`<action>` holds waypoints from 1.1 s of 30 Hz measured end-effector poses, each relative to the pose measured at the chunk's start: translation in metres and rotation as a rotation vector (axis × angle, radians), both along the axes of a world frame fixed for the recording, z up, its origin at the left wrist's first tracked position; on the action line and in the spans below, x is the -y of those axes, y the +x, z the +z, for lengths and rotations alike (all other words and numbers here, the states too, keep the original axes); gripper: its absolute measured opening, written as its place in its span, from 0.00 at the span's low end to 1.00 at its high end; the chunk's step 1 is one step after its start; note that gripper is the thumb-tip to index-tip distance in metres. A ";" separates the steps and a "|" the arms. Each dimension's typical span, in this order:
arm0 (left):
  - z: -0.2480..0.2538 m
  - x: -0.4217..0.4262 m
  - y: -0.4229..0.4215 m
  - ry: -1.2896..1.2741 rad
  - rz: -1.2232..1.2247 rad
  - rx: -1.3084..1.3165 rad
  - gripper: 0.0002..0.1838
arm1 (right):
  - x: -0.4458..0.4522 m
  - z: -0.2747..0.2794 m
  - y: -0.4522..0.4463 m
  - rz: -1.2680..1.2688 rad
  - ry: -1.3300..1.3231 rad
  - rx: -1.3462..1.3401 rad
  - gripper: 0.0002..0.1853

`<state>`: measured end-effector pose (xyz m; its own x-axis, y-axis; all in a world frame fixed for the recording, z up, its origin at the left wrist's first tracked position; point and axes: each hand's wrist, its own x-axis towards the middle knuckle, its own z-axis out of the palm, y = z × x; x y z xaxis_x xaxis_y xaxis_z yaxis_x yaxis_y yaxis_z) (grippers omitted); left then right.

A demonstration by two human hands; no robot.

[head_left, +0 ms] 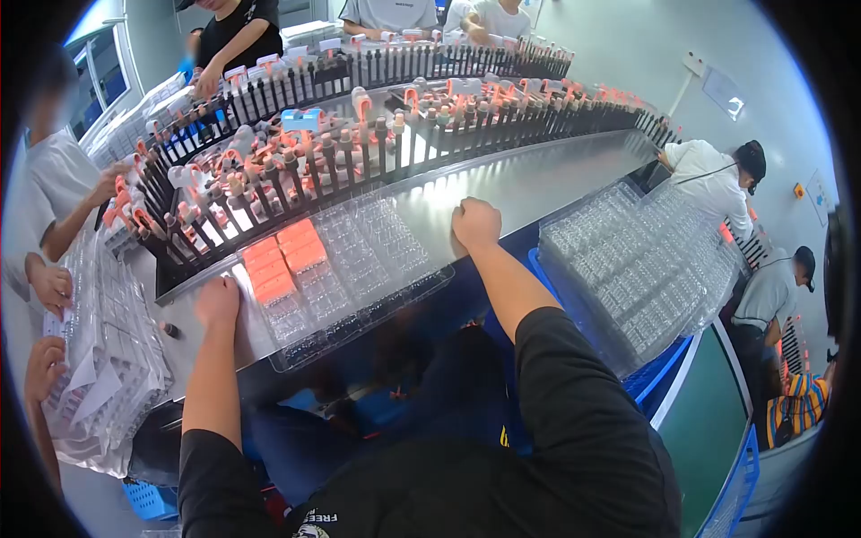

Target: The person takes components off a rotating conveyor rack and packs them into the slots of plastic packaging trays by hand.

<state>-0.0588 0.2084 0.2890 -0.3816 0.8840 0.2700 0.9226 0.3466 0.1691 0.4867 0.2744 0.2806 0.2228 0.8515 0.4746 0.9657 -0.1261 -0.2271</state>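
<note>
My left hand (218, 303) rests on the metal bench (430, 202), its fingers curled in. It lies just left of a clear plastic tray (372, 260) divided into compartments. Several orange blocks (282, 258) sit in the tray's left part, the other pockets showing bare plastic. Right of the tray, my right hand (475, 224) is closed in a fist on the bench, apart from the tray. Nothing shows in either hand.
Behind the tray runs a rack of black posts (332, 170) with orange and white parts; a blue piece (303, 119) lies on top. Stacked clear trays (637, 260) stand at right in a blue crate (659, 377). More trays (108, 332) stand at left. Several people work around.
</note>
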 end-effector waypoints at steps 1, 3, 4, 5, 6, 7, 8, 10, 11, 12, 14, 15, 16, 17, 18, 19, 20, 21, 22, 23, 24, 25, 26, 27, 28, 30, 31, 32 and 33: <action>0.001 0.002 0.001 0.007 0.020 0.015 0.22 | 0.000 0.000 0.000 0.002 0.009 0.006 0.13; 0.007 0.005 0.009 0.022 0.053 0.045 0.23 | -0.001 -0.001 0.000 0.000 0.025 0.005 0.13; 0.006 0.006 0.009 0.015 0.044 0.041 0.23 | 0.000 -0.001 0.000 -0.004 0.033 0.004 0.13; 0.005 0.006 0.008 0.012 0.033 0.037 0.23 | -0.001 -0.002 0.000 -0.005 0.047 0.004 0.13; 0.005 0.006 0.007 0.008 0.023 0.033 0.23 | -0.001 -0.003 0.000 -0.005 0.061 0.004 0.13; 0.003 0.006 0.005 0.010 0.020 0.037 0.23 | -0.001 -0.003 0.000 -0.004 0.074 0.005 0.13; 0.002 0.004 0.004 0.012 0.016 0.042 0.24 | -0.001 -0.003 0.001 -0.001 0.076 -0.006 0.13; -0.002 0.001 0.001 0.016 0.033 0.056 0.24 | -0.001 -0.002 0.001 0.004 0.082 -0.028 0.13; -0.002 0.000 0.002 0.017 0.052 0.065 0.24 | -0.001 -0.002 0.001 0.001 0.075 -0.032 0.13; -0.003 -0.001 0.002 0.016 0.070 0.074 0.24 | -0.001 -0.001 0.001 -0.004 0.067 -0.036 0.13; -0.003 -0.001 0.001 0.019 0.037 0.056 0.23 | -0.001 -0.001 0.002 -0.010 0.055 -0.036 0.13; -0.003 -0.001 0.001 0.017 0.022 0.047 0.23 | -0.002 -0.001 0.001 -0.010 0.053 -0.033 0.13; -0.004 -0.002 0.001 0.027 0.018 0.045 0.23 | -0.001 -0.001 0.002 -0.010 0.050 -0.030 0.13; -0.004 -0.001 0.002 0.035 0.015 0.042 0.23 | -0.001 -0.002 0.003 -0.014 0.052 -0.028 0.13; -0.004 0.000 0.002 0.044 0.015 0.039 0.23 | -0.001 -0.002 0.002 -0.015 0.053 -0.027 0.13; -0.004 0.001 0.002 0.044 0.017 0.054 0.23 | -0.002 -0.003 0.002 -0.015 0.056 -0.026 0.13; -0.002 0.003 0.003 0.046 0.020 0.069 0.23 | -0.002 -0.003 0.001 -0.011 0.067 -0.027 0.12; -0.001 0.004 0.003 0.048 0.023 0.083 0.23 | -0.002 -0.004 0.002 -0.006 0.078 -0.028 0.12; -0.002 0.003 0.001 0.035 0.010 0.044 0.23 | -0.002 -0.004 0.002 -0.001 0.089 -0.030 0.12; -0.002 0.002 0.000 0.023 -0.004 0.004 0.23 | -0.002 -0.004 0.002 0.002 0.092 -0.027 0.12; -0.003 0.001 -0.002 0.010 -0.018 -0.036 0.23 | -0.002 -0.004 0.002 0.004 0.096 -0.024 0.12; -0.003 0.001 -0.002 0.002 0.001 -0.011 0.23 | -0.001 -0.004 0.002 0.006 0.099 -0.022 0.12; 0.001 0.003 0.002 -0.007 0.020 0.015 0.23 | -0.001 -0.004 0.001 0.006 0.104 -0.018 0.12; 0.003 0.004 0.004 -0.015 0.038 0.040 0.23 | -0.002 -0.005 0.001 0.006 0.109 -0.014 0.12; 0.003 0.003 0.004 -0.015 0.036 0.040 0.23 | -0.002 -0.006 0.002 0.005 0.112 -0.009 0.12; 0.000 0.001 0.001 -0.016 0.030 0.045 0.23 | -0.001 -0.005 0.002 0.004 0.106 -0.027 0.12; -0.002 0.001 -0.001 -0.020 0.016 0.036 0.23 | -0.001 -0.004 0.001 0.004 0.104 -0.035 0.12; -0.001 0.001 -0.002 -0.023 0.002 0.027 0.23 | -0.002 -0.005 0.001 0.005 0.110 -0.036 0.13; -0.001 0.002 -0.002 -0.026 -0.013 0.019 0.23 | -0.002 -0.005 0.002 0.006 0.116 -0.036 0.13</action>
<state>-0.0604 0.2067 0.2880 -0.3745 0.8956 0.2400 0.9239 0.3386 0.1780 0.4883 0.2768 0.2751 0.2363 0.7930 0.5615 0.9573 -0.0910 -0.2745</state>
